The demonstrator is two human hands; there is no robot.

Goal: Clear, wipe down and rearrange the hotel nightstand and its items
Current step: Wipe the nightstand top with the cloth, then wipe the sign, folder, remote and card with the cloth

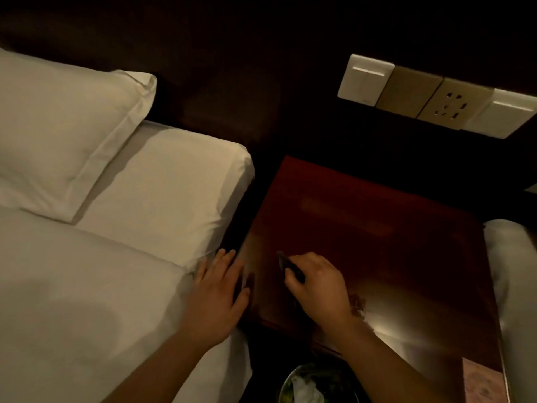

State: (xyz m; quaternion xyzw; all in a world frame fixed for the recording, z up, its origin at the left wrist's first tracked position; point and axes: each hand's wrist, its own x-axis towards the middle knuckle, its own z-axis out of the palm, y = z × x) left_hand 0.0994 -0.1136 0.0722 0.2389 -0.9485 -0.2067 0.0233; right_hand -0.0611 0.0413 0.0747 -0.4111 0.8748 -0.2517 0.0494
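On the dark nightstand (377, 228), the right hand (319, 283) grips in curled fingers a slim dark object (286, 264) jutting leftward beyond them toward the flat, straight-fingered left hand (216, 295) nearby.

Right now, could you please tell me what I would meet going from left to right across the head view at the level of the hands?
white bed → left hand → small dark object → right hand gripping it → second white bed

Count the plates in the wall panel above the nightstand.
4, in one row: white switch leftmost, plain gold plate, gold socket, second white switch at the frame's right edge; more may lie beyond.
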